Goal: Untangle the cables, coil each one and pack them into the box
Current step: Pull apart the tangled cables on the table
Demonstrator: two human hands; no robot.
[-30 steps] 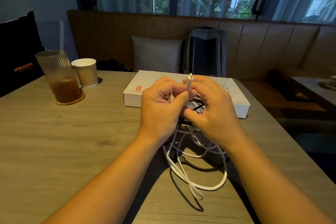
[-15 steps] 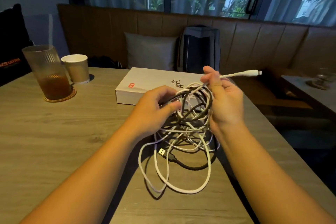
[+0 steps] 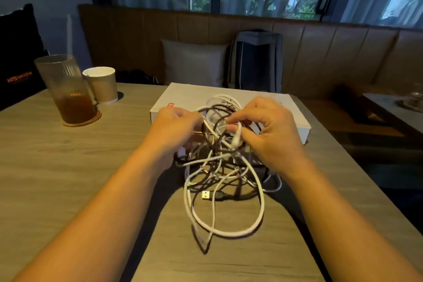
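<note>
A tangle of white and black cables (image 3: 225, 174) hangs between my hands above the wooden table (image 3: 68, 167), its lower loops trailing on the tabletop. My left hand (image 3: 176, 130) pinches strands at the tangle's upper left. My right hand (image 3: 272, 130) grips a white cable end at the upper right. A metal USB plug (image 3: 206, 195) on a black cable lies under the tangle. Just behind my hands lies the flat white box (image 3: 295, 117), its lid closed.
A ribbed glass of brown drink (image 3: 66, 89) on a coaster and a paper cup (image 3: 101, 84) stand at the table's left. Behind the table runs a brown bench with a grey cushion (image 3: 194, 62) and a dark backpack (image 3: 256, 59). A second table (image 3: 393, 105) sits at the right.
My right hand came back in from the right, bringing the white cable end down into the tangle. The bundle has spread wider and looser between my hands.
</note>
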